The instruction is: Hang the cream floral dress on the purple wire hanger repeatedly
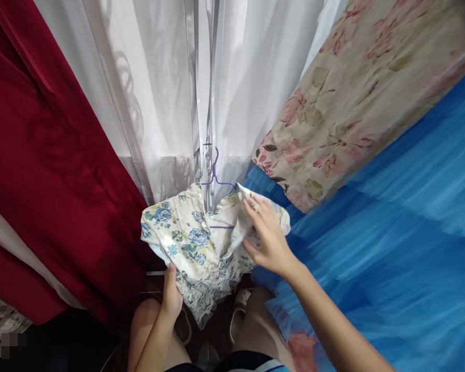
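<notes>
A white floral blouse or dress top (pixel 196 237) with blue roses hangs on a thin purple hanger (pixel 215 168) in front of me. Gathered, ruffled cloth forms its lower part. At its lower left side, my left hand (pixel 172 299) grips the edge, thumb in front and the other fingers hidden behind the cloth. My right hand (pixel 271 237) lies against the right side of the open neckline, its thumb and fingers apart and slightly blurred. The hanger's bottom bar shows through the neck opening. Its hook is up by the pale vertical straps (pixel 205 93).
Dark red cloth (pixel 58 170) hangs at the left, white curtain-like fabric (pixel 158 77) behind. To the right are a beige cloth with pink flowers (pixel 333 124) and layered blue tulle (pixel 403 248). My legs and shoes (pixel 238 315) are below the garment.
</notes>
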Demonstrator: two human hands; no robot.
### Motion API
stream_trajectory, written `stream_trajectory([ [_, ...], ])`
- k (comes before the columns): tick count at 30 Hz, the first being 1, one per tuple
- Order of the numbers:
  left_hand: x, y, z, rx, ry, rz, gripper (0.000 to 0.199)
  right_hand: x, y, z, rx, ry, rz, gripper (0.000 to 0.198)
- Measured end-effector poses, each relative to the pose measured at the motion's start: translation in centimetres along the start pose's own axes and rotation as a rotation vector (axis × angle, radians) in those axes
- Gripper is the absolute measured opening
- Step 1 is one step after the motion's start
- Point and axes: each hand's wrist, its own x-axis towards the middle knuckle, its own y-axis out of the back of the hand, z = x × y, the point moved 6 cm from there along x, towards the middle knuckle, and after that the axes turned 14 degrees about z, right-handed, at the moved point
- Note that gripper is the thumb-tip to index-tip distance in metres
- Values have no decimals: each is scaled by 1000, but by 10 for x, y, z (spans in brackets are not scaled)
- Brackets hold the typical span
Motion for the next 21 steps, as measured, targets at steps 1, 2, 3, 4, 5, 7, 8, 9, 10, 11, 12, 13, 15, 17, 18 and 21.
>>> stream_trajectory([
  [1,-2,4,-4,62,-29,29,63,-4,-5,-9,143,-40,-33,83],
  [2,-4,6,-4,128,-68,47,60,-8,-11,-20,327,-93,-92,80],
  [3,-5,8,-2,185,-107,58,57,-14,-16,-30,541,-156,-171,77],
  [4,-7,9,1,221,-135,63,54,-21,-21,-40,769,-217,-261,75],
  [5,-7,10,6,240,-150,75,50,-30,-25,-49,989,-275,-336,72],
  [7,-7,17,16,255,-160,124,43,-49,-31,-50,1285,-422,-335,56],
  [8,-7,20,20,258,-161,135,41,-59,-36,-42,1303,-518,-246,46],
  [9,-6,23,24,259,-163,136,40,-70,-44,-30,1225,-623,-131,37],
  [10,-7,25,26,259,-161,123,41,-82,-52,-17,1074,-722,-39,31],
  [11,-8,26,27,262,-151,103,42,-94,-63,-6,896,-798,0,27],
  [12,-9,27,26,269,-135,82,44,-104,-74,0,739,-840,-19,24],
  [13,-11,27,24,279,-112,68,46,-111,-86,2,633,-854,-68,24],
  [15,-14,27,19,302,-71,60,46,-115,-106,-2,575,-833,-143,25],
  [17,-17,26,16,333,-55,53,43,-111,-117,-7,619,-808,-137,25],
  [18,-17,26,16,351,-63,47,41,-108,-119,-8,650,-807,-121,28],
  [21,-16,29,27,372,-287,82,44,-102,-121,-8,756,-861,-111,31],
])
